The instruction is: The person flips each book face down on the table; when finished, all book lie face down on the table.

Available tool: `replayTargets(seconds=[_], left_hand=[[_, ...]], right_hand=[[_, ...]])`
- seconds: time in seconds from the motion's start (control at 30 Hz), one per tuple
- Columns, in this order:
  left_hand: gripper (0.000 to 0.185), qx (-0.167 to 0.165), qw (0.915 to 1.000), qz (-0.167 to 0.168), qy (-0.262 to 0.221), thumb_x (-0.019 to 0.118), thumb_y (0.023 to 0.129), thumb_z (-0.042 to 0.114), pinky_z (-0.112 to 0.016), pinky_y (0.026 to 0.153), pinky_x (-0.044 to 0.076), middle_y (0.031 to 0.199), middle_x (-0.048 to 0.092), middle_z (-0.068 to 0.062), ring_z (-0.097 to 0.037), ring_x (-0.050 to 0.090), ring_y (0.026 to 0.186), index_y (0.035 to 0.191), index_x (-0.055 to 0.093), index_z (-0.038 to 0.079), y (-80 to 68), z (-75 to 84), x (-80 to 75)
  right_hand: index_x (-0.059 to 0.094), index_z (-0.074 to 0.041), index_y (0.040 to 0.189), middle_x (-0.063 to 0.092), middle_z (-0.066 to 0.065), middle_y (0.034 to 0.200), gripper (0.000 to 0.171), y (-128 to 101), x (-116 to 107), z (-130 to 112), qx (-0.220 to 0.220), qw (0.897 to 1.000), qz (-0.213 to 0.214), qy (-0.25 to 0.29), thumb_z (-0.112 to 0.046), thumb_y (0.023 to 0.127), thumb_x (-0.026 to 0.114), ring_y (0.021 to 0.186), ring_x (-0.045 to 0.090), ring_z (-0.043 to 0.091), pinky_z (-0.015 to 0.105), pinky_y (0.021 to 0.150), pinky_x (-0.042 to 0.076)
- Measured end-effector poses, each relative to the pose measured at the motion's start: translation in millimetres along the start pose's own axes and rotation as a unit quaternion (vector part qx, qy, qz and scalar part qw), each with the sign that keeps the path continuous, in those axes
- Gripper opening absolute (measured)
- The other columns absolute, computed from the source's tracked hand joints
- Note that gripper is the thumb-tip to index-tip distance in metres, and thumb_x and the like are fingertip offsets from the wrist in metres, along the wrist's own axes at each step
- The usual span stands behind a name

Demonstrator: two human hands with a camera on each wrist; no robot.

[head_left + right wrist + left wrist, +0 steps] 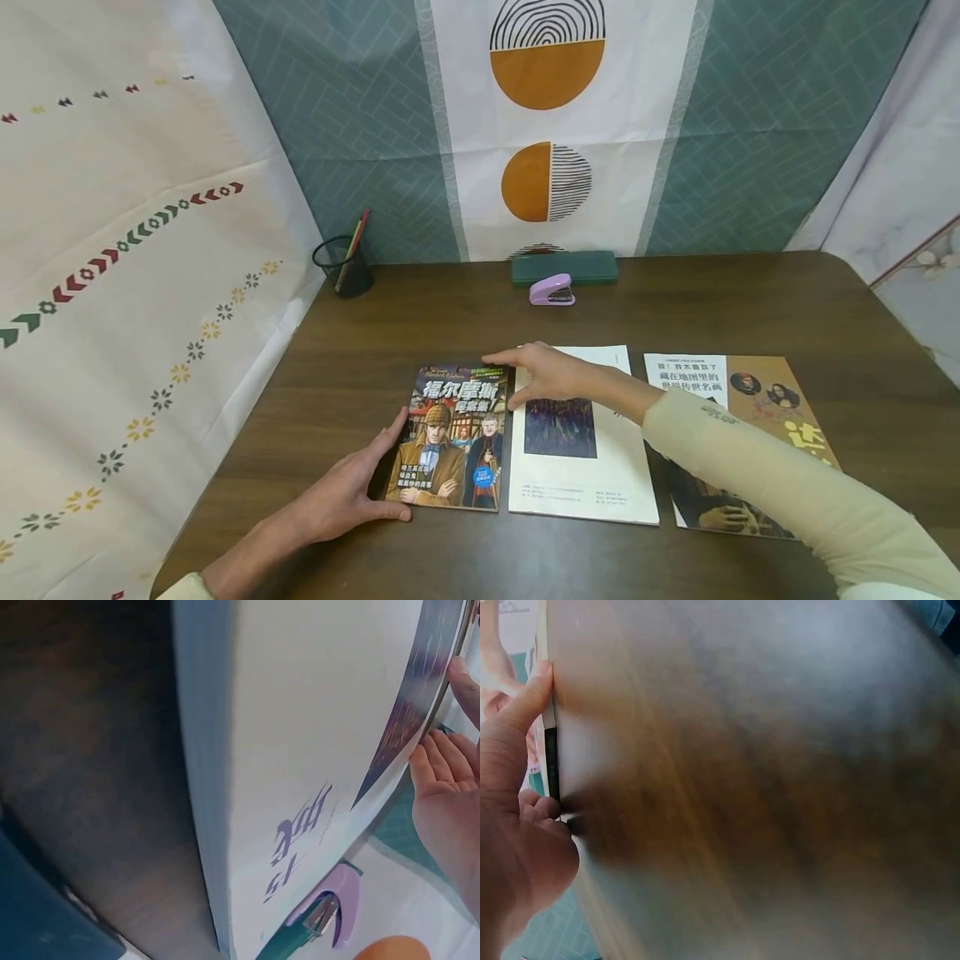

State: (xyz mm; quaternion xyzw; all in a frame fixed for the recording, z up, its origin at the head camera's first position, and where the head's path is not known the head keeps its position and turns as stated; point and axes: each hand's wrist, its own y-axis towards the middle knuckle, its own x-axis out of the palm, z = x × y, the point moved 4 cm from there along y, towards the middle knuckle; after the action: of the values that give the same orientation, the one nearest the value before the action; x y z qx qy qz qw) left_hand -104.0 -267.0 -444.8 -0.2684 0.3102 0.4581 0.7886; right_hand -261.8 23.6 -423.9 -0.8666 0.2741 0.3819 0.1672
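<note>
A comic-style book with a detective in a checked cap on its cover lies flat on the table. My left hand touches its left side, fingers along the edge and thumb by the near left corner. From across the white book, my right hand reaches to the comic book's far right corner, its fingers extended there and its thumb by the right edge. In the right wrist view, that right hand sits beyond the white book's cover. My right forearm hides part of the white book.
To the right, a brown-and-white book lies partly under my right sleeve. A lilac stapler stands in front of a dark green case at the back. A black mesh cup with pencils occupies the far left corner.
</note>
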Motion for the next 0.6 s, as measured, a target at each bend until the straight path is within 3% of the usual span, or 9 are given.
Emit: replayTargets(seconds=[0.03,0.07,0.13,0.23,0.37,0.5,0.6], left_hand=[[0.126,-0.001,1.0000,-0.002,0.002,0.088,0.083,0.048,-0.063,0.120,0.028,0.177,0.010,-0.010,-0.042,0.021,0.157,0.173,0.002,0.023,0.4,0.0,-0.3],[0.126,-0.002,1.0000,-0.004,0.003,0.088,0.083,0.048,-0.062,0.120,0.029,0.177,0.010,-0.009,-0.042,0.022,0.157,0.173,0.002,0.023,0.8,0.0,-0.6],[0.126,-0.002,0.9999,-0.007,0.010,0.087,0.084,0.048,-0.061,0.120,0.029,0.176,0.010,-0.008,-0.041,0.023,0.156,0.173,0.002,0.024,1.6,0.2,-1.2],[0.125,0.001,0.9998,-0.007,0.018,0.087,0.085,0.047,-0.059,0.120,0.031,0.176,0.011,-0.007,-0.040,0.026,0.156,0.173,0.002,0.024,2.3,0.5,-2.8],[0.123,0.011,0.9991,-0.002,0.040,0.087,0.084,0.050,-0.057,0.118,0.035,0.174,0.019,-0.010,-0.038,0.033,0.153,0.173,0.006,0.022,3.6,1.5,-5.4],[0.120,0.033,0.9954,0.002,0.090,0.083,0.084,0.060,-0.055,0.114,0.043,0.170,0.030,-0.016,-0.037,0.044,0.148,0.172,0.013,0.017,5.4,2.6,-8.1],[0.115,0.069,0.9862,0.009,0.150,0.078,0.086,0.068,-0.053,0.107,0.051,0.165,0.039,-0.018,-0.035,0.051,0.142,0.170,0.022,0.012,6.5,4.0,-10.6]], right_hand=[[0.046,-0.008,0.161,0.053,0.011,0.158,0.083,0,0,0,-0.003,1.000,-0.002,-0.003,-0.019,0.089,0.088,0.117,0.063,0.026,0.038,0.094,0.051],[0.048,-0.008,0.160,0.053,0.010,0.158,0.082,1,0,0,-0.005,1.000,-0.002,-0.008,-0.020,0.090,0.087,0.124,0.061,0.024,0.037,0.093,0.050],[0.050,-0.008,0.159,0.055,0.009,0.157,0.079,3,0,0,-0.007,1.000,-0.004,-0.016,-0.021,0.090,0.087,0.118,0.063,0.021,0.035,0.092,0.050],[0.053,-0.008,0.157,0.059,0.010,0.153,0.076,4,-1,-1,-0.004,1.000,-0.004,-0.023,-0.020,0.090,0.087,0.089,0.061,0.017,0.034,0.086,0.049],[0.056,-0.008,0.154,0.062,0.013,0.149,0.074,5,-2,-2,-0.005,1.000,0.001,-0.028,-0.020,0.089,0.088,0.072,0.049,0.013,0.033,0.085,0.049],[0.058,-0.010,0.153,0.067,0.012,0.142,0.072,6,-1,-2,-0.007,0.999,0.006,-0.038,-0.022,0.089,0.089,0.065,0.043,0.008,0.031,0.083,0.049],[0.060,-0.010,0.152,0.071,0.013,0.136,0.071,6,0,-2,-0.013,0.999,0.010,-0.042,-0.022,0.088,0.089,0.054,0.031,0.008,0.030,0.081,0.049]])
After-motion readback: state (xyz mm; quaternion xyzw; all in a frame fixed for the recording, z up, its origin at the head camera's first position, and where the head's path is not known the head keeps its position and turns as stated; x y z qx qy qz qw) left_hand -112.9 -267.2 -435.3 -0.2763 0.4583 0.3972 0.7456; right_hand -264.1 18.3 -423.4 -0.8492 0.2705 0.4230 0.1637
